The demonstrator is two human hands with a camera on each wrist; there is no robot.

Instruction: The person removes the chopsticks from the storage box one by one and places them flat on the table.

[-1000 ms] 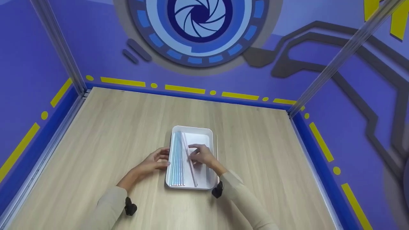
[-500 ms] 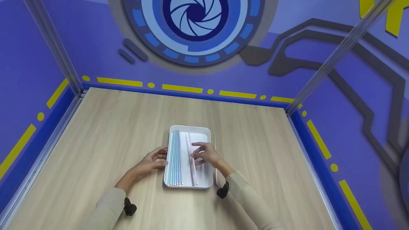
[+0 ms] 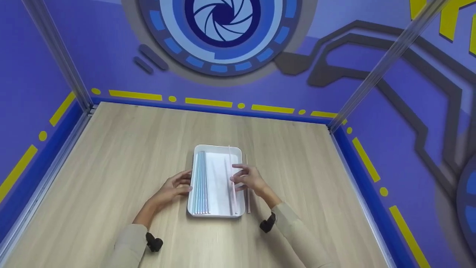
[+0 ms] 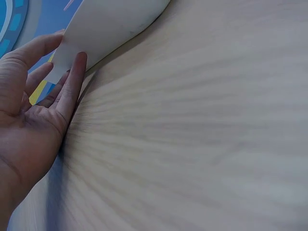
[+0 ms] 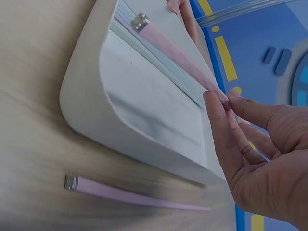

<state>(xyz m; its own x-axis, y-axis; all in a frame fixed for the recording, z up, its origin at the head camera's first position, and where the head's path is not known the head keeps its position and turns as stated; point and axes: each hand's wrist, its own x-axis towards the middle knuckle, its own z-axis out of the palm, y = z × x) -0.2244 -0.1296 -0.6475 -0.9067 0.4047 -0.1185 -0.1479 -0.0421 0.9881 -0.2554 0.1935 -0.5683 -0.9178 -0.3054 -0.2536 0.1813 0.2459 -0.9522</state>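
Note:
My right hand (image 3: 256, 182) pinches a pink chopstick (image 5: 175, 55) with a silver end cap between thumb and fingertips, raised above the right side of a white tray (image 3: 217, 149). Several blue and green pastel chopsticks (image 3: 200, 182) lie side by side along the tray's left side. Outside the tray, just right of it, another pink chopstick (image 5: 115, 192) rests on the table. My left hand (image 4: 33, 134) touches the tray's left outer wall with its thumb and fingers extended; part of that contact is hidden in the head view.
A wooden table (image 3: 148, 141) carries the tray. Blue printed panels (image 3: 111, 56) stand at the back and both sides, with metal posts (image 3: 55, 48) at the corners. Each wrist wears a small black camera (image 3: 153, 242).
My right hand has lifted the pink chopstick away from the left-hand row and carried it right, over the tray's right side. My left hand stays at the tray's left wall.

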